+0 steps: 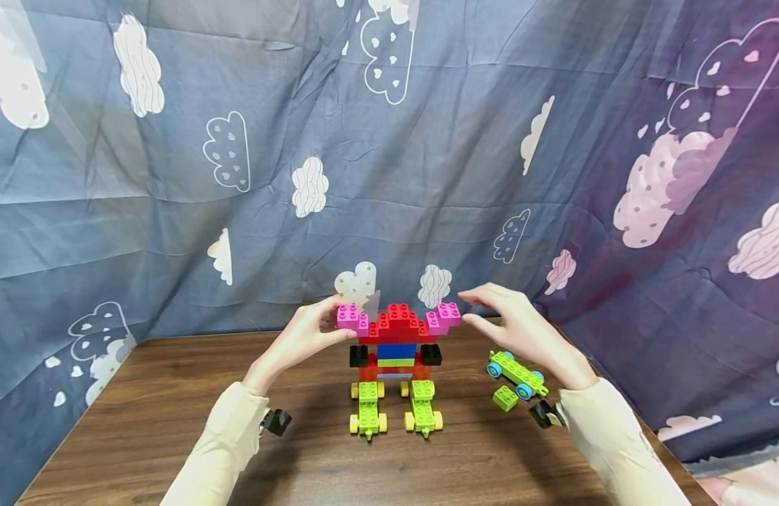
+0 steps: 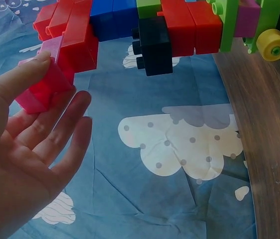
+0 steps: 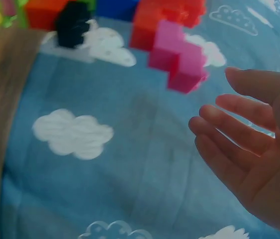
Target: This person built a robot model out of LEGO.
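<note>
Between our two hands stands the figure [image 1: 396, 358], upright on the surface [image 1: 174, 422] on two green wheeled feet. Left hand [image 1: 304, 337]: thumb and fingers pinch the left pink brick [image 1: 350, 316] at the figure's outer end; the left wrist view shows the thumb on top and fingers under it. Right hand [image 1: 522, 327]: fingers straight and relaxed, holding nothing, fingertips just beside the right pink brick [image 1: 446, 314] but apart from it; the right wrist view confirms a gap.

Step in hand, as we judge it: seating or adjusting the pink ends. To do it well, we should press straight down over the studs, not outward, since the figure rests on wheels and could roll or tip. The right hand would best steady the opposite side while the left presses, so the load stays balanced across the red top [image 1: 398, 323].

Just behind the right wrist lie a green car [image 1: 517, 374] and a loose green brick [image 1: 505, 398], near enough for the sleeve to brush.

Hard to make out: whether the left pink brick is fully seated, its joint being covered by the fingers. The right wrist view is blurred; both wrist views cut off the figure's feet. The figure's back is hidden.
</note>
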Available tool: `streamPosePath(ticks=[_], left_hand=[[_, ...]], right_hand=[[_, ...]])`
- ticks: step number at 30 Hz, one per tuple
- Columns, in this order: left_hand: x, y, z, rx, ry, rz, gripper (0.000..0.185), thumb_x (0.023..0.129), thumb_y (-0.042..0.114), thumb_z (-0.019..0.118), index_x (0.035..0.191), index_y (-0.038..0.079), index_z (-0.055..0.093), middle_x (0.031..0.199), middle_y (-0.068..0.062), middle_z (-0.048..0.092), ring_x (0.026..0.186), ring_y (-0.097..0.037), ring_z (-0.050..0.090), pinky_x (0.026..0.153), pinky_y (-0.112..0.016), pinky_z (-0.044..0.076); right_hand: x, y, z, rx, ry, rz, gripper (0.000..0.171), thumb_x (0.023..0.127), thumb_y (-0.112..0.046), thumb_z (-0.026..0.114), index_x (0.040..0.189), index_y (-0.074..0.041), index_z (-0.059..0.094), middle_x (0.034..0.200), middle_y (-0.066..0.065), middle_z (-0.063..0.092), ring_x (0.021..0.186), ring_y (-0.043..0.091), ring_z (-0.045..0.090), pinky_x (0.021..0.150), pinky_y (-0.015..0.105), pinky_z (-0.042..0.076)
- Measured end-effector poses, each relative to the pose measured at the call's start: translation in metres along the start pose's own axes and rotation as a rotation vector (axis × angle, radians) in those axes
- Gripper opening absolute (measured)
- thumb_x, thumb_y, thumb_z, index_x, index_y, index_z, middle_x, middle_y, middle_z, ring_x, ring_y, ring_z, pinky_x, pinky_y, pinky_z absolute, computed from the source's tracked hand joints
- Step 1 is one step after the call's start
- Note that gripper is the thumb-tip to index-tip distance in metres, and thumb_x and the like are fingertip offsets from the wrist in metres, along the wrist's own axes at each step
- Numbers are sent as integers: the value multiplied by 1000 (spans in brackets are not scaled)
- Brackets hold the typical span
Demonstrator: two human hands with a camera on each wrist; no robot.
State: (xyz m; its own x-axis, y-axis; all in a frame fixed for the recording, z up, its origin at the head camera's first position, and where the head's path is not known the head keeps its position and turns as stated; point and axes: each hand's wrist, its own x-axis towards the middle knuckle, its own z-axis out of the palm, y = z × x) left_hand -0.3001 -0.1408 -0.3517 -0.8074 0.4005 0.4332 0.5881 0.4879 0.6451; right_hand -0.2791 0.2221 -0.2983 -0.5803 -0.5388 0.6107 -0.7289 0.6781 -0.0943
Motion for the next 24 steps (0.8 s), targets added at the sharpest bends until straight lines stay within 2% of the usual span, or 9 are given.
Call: streamPosePath(ticks=[6, 9, 14, 16, 21, 24], left_hand=[[-1, 1, 0, -4, 4, -1, 48, 84, 21, 79, 127, 9, 60, 111, -10, 69, 94, -22, 65, 90, -45, 58], [-2, 2, 1, -5, 3, 1, 48, 84, 21, 79, 127, 9, 60, 110, -9, 69, 95, -24, 64, 91, -46, 58], [-2, 0, 1, -21, 3, 3, 48, 84, 21, 79, 127, 9, 59, 110, -10, 69, 95, -26, 64, 92, -50, 57], [-1, -1, 2, -16, 5, 5, 48, 84, 21, 79, 126, 9, 60, 109, -10, 69, 94, -24, 64, 91, -47, 57], [0, -3, 2, 8, 10, 18, 45, 84, 23, 79, 124, 12, 61, 105, -6, 69, 91, -17, 64, 87, -37, 59], [0, -4, 2, -1, 10, 24, 45, 85, 23, 79, 124, 12, 61, 104, -6, 69, 92, -19, 64, 87, -39, 59]], right_hand=[[-36, 19, 16, -45, 6, -43, 32, 80, -9, 80, 110, -6, 71, 103, 6, 74, 92, 18, 70, 79, 38, 57], [-57, 28, 27, -49, -22, -25, 30, 79, -8, 80, 108, -6, 71, 100, 6, 74, 88, 17, 69, 76, 34, 57], [-89, 39, 44, -79, -133, 52, 26, 82, -12, 78, 106, -8, 71, 98, 2, 72, 87, 14, 68, 75, 33, 57], [-100, 43, 48, -101, -191, 82, 24, 83, -15, 78, 106, -8, 71, 100, 3, 72, 90, 17, 70, 76, 35, 57], [-117, 52, 57, -96, -304, 118, 23, 84, -17, 77, 104, -8, 71, 100, 4, 74, 90, 23, 70, 76, 38, 56], [-122, 56, 62, -83, -354, 136, 23, 83, -18, 78, 102, -8, 71, 98, 3, 73, 89, 21, 69, 77, 37, 55]])
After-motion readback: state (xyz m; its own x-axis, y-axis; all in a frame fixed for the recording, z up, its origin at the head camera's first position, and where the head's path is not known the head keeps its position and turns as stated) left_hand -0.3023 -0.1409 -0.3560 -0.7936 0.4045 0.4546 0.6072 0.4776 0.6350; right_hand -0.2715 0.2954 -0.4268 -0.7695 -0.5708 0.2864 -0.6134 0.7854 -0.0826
